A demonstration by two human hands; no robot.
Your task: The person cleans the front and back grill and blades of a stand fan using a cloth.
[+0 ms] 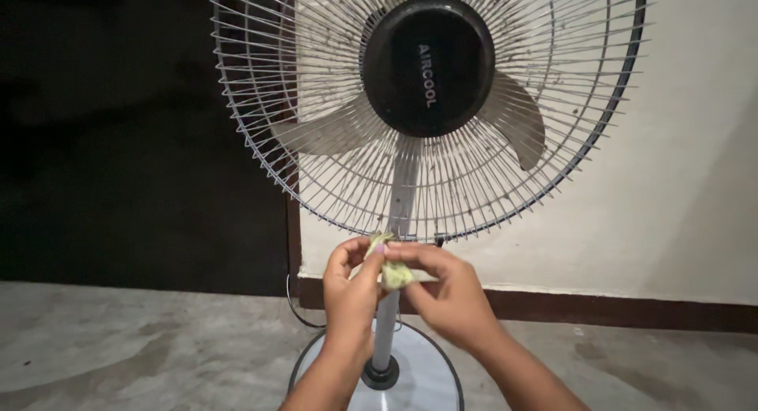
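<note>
Entry, left to right.

1. Doorway (pixel 118 135): dark, far left. Nothing readable inside.

2. Floor (pixel 142 348): bare concrete, patchy, dusty.

3. Cord (pixel 298 310): thin, dark, trailing from the wall down behind the base. Risk: a foot catching it could pull the fan over.

4. Left hand (pixel 351 289): raised in front of the pole, fingers closed on the left end of the cloth.

5. Cloth (pixel 391 267): small, pale green, bunched, held between both hands just below the guard's lower rim. Risk: a loose corner could snag on the wires, or slip from the pinch and drop to the base.

6. Fan (pixel 430 63): pedestal type, wire guard (pixel 260 103) visibly dusty, grey blades at rest, black hub, pole (pixel 387 332), round base (pixel 430 379). Risk: pushing on the guard could rock the tall stand; fingertips could pass between the wires; I cannot tell whether it is plugged in.

7. Right hand (pixel 454 296): fingers closed on the cloth's right end, thumb on top.

8. Wall (pixel 679 182): pale, with a dark skirting strip, close behind the fan.
</note>
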